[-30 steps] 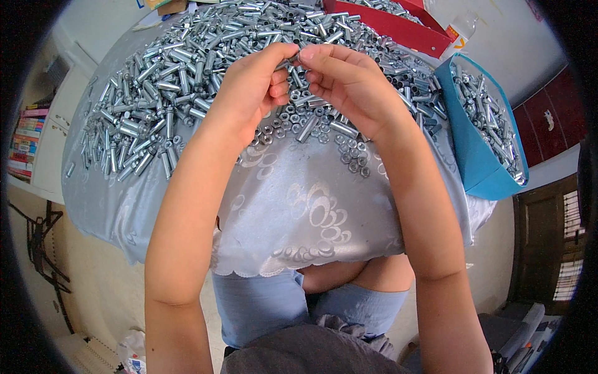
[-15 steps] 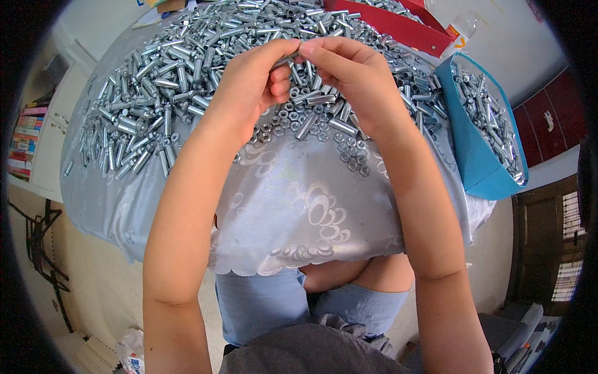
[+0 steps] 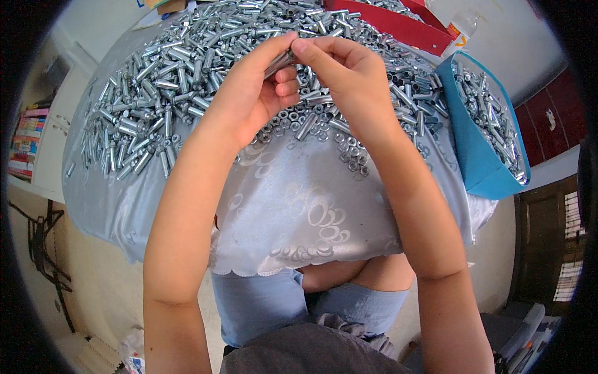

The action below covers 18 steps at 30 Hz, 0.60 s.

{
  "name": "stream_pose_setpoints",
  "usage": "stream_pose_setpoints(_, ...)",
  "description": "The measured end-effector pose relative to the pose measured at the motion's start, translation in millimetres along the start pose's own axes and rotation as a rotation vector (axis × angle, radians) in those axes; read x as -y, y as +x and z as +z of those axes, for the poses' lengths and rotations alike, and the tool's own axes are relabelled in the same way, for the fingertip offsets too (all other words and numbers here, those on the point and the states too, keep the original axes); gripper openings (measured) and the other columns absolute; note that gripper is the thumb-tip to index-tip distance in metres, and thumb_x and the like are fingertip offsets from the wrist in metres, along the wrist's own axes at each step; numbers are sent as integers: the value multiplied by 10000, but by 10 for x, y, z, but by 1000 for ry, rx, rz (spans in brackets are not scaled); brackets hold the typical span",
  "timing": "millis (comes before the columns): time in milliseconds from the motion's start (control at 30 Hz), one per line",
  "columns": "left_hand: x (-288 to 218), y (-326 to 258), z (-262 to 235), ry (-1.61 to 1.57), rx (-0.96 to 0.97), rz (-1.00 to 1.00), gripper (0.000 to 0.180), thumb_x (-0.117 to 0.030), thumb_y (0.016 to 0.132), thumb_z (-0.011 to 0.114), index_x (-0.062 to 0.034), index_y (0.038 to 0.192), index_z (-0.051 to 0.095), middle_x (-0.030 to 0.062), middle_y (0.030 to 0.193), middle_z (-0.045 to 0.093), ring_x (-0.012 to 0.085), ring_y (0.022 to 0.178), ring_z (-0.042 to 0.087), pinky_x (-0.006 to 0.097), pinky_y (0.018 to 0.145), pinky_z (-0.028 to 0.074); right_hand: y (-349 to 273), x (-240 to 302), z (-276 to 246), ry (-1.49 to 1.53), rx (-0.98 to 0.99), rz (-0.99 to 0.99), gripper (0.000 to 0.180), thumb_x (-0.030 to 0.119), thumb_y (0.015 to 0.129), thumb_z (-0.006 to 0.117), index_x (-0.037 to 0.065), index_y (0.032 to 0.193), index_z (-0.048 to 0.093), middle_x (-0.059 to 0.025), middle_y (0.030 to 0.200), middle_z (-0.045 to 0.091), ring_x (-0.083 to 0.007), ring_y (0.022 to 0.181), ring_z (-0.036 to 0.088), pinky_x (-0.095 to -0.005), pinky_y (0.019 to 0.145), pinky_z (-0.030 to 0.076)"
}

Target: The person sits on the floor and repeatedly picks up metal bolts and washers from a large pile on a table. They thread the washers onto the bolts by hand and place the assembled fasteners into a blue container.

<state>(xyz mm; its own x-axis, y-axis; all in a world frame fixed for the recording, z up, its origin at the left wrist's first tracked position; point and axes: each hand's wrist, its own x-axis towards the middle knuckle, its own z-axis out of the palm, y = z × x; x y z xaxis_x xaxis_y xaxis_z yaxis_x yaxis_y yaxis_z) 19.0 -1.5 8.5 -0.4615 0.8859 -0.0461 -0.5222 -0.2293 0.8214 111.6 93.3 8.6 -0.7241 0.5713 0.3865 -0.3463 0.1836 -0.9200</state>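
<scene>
My left hand (image 3: 246,93) is closed around a silver metal sleeve anchor (image 3: 278,63), which lies tilted between the thumb and the curled fingers. My right hand (image 3: 356,75) is closed too, its thumb and forefinger pinched at the anchor's upper end. Whatever sits between those right fingertips is hidden. Both hands are raised over a big heap of loose sleeve anchors (image 3: 182,73). Below them, at the heap's near edge, hex nuts (image 3: 353,156) lie scattered on the silvery patterned tablecloth (image 3: 280,193).
A blue open box (image 3: 476,156) full of anchors stands at the table's right edge. Behind it are a red container (image 3: 398,30) with more metal parts and a clear plastic bottle (image 3: 462,28). The cloth's scalloped front edge hangs over my lap.
Both hands have shifted slightly left. The left hand has turned, so more of the anchor and of its palm shows. The right hand stays pinched at the anchor's end.
</scene>
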Motion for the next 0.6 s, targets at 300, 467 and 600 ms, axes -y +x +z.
stream_pose_setpoints(300,-34,-5,15,-86,91,-28,160,-215,862,512,-60,837,543,-60,549,379,38,477,352,195,454,308,1,15,6,48,-1,-72,188,119,757,664,-33,851,606,-31,675,600,-36,595,533,-155,509,410)
stream_pose_setpoints(467,-48,-2,-35,-183,67,-30,167,-191,869,494,-33,833,531,-51,549,380,48,484,359,195,457,318,36,-75,-13,-37,-49,-157,199,135,741,677,-17,852,612,-15,665,590,-28,587,476,-153,491,359)
stream_pose_setpoints(600,-89,86,-164,-256,-11,-5,164,-169,847,505,-7,820,496,-30,544,367,66,488,360,203,465,320,17,-143,-50,-208,2,-98,165,164,724,664,20,802,644,-12,628,563,-82,525,460,-209,487,382)
